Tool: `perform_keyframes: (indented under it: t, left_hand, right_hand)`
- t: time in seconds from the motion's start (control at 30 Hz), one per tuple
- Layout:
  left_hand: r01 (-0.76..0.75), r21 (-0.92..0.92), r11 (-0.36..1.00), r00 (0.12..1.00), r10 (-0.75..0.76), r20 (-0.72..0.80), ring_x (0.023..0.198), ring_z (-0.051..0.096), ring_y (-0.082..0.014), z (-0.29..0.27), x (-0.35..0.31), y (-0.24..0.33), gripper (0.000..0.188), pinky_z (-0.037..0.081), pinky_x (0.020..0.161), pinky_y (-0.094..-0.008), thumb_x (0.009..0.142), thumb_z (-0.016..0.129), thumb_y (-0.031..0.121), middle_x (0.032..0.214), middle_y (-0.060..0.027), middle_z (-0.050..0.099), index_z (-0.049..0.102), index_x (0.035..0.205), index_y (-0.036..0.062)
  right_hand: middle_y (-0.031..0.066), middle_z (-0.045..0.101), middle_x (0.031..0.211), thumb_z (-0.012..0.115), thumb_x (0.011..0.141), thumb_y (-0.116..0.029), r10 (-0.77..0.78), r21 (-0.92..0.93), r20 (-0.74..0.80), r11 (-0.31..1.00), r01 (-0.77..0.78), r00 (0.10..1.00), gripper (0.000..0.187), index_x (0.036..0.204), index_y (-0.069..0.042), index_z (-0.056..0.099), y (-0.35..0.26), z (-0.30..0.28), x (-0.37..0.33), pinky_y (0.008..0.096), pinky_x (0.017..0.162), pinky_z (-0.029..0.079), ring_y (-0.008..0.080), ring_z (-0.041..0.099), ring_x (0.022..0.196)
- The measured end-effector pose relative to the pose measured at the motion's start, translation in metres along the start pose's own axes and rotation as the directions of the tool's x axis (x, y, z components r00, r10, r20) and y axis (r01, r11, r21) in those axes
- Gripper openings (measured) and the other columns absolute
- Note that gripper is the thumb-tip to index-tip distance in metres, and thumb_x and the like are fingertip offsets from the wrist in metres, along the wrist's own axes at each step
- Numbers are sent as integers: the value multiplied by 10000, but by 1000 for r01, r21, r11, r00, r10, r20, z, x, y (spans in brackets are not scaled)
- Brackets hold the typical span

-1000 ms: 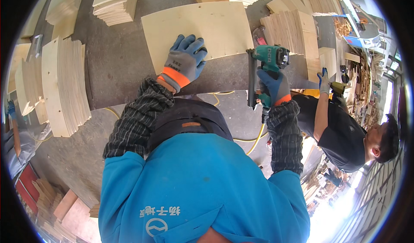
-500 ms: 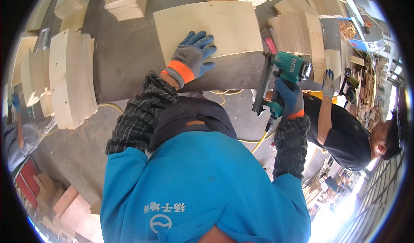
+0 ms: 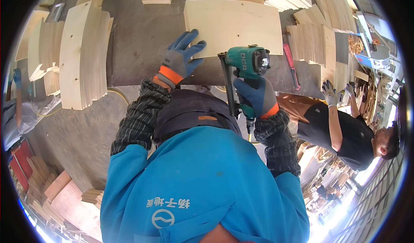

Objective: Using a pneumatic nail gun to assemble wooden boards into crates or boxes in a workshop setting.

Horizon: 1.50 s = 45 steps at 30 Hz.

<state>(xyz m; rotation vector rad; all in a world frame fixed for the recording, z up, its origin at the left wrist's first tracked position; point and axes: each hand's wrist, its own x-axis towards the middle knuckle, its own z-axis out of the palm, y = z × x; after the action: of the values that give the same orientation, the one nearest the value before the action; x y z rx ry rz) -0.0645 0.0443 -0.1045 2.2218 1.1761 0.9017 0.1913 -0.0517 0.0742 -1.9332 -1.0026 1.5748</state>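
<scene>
A pale rectangular plywood board [image 3: 233, 25] lies on the dark worktable. My left hand [image 3: 183, 57], in a grey-and-blue work glove with an orange cuff, has its fingers spread at the board's near left corner. The fingertips overlap the edge; how firmly they press cannot be seen. My right hand [image 3: 258, 94], gloved alike, is wrapped round the handle of a teal pneumatic nail gun [image 3: 246, 59]. The gun's nose is close to the board's near edge, and its long black magazine points back toward me. Whether the nose touches the board is unclear.
Stacks of plywood sheets stand at the left [image 3: 82, 57], the far side and the right [image 3: 308, 40]. A red-handled tool [image 3: 290, 64] lies right of the board. A gloved co-worker [image 3: 340, 126] stands at the right, another person [image 3: 26, 109] at the far left. A yellow hose [image 3: 118, 94] crosses the floor.
The nail gun in my right hand has moved left, toward the board's near edge. My left hand has slid from on top of the board to its near left corner. The view has shifted.
</scene>
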Motion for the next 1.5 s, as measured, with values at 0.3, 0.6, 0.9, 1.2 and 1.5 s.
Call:
perform_keyframes:
  t: [0.3,0.6,0.9,1.2,1.5]
  left_hand:
    - [21,-33,999,999,-22,-46,1483,551,-373,5,-2,1,537,503,1162,-529,854,903,288,1627,-77,577,767,1373,257]
    - [13,-49,999,997,-16,-70,1464,571,-360,9,-2,-1,531,514,1144,-521,840,911,279,1622,-73,584,776,1353,256]
    - [-12,-77,997,997,6,-79,1441,589,-389,7,-1,-2,528,545,1132,-506,828,921,233,1602,-125,593,783,1338,224]
    - [-6,-67,998,996,0,-85,1439,592,-390,12,-4,-7,537,541,1141,-503,832,915,242,1598,-129,599,780,1352,232]
    - [-19,-94,995,994,9,-106,1389,632,-398,10,-1,-3,498,574,1112,-481,822,919,223,1569,-164,614,800,1305,207]
  right_hand:
    - [-2,657,749,781,980,-251,1,-24,14,1000,-1,1000,367,1242,5,754,-1,25,11,276,560,461,79,599,620]
    - [-1,661,750,785,976,-259,15,-75,-40,997,-18,999,323,1171,-2,762,-4,26,7,277,560,459,81,593,619]
    - [-16,650,735,808,977,-272,3,88,-150,996,10,989,269,1077,-25,768,12,12,6,275,552,446,71,582,621]
    - [-3,681,772,816,974,-233,-16,97,-186,995,35,982,258,1098,-11,774,10,-1,-2,273,552,464,74,604,626]
    - [-4,680,780,830,974,-236,21,78,-242,997,-2,970,272,1115,-10,774,23,-22,7,272,540,466,81,600,608]
